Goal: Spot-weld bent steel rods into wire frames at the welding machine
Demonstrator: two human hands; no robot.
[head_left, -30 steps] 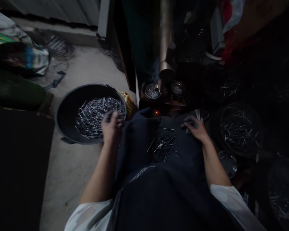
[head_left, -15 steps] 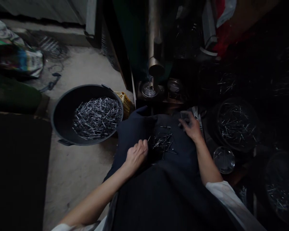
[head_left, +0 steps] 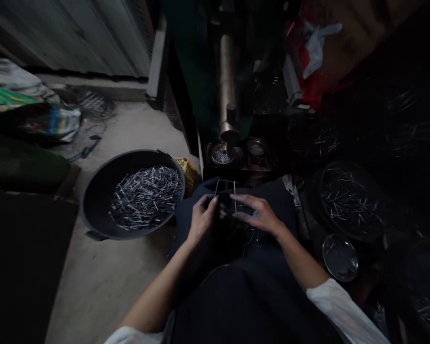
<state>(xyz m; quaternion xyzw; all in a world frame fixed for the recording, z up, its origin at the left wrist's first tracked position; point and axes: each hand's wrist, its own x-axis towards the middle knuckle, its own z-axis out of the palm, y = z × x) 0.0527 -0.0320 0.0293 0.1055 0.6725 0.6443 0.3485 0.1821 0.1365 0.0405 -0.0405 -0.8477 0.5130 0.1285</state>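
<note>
My left hand [head_left: 203, 215] pinches one side of a thin bent metal wire frame [head_left: 226, 181] over my lap. The frame stands up from the fingers, with a top bar and two sides. On its other side, my right hand [head_left: 260, 214] has its thumb and fingers at the upright metal rod, closed around it as far as the dim light shows. Below the hands, loose metal pins [head_left: 250, 235] lie on the dark cloth [head_left: 275, 203] over my lap, partly hidden in shadow.
A large black basin [head_left: 102, 191] of metal rods stands left beside a yellow crate [head_left: 187, 173]. Ahead is a machine with a metal cylinder [head_left: 228, 91] and a small dish of bits [head_left: 221, 154]. At right are a dark tub of rods [head_left: 351, 198] and a round dish [head_left: 340, 257].
Both hands have come together and up over the lap, the right one moving left. The wire frame is now held up between them. The camera view has tilted upward.
</note>
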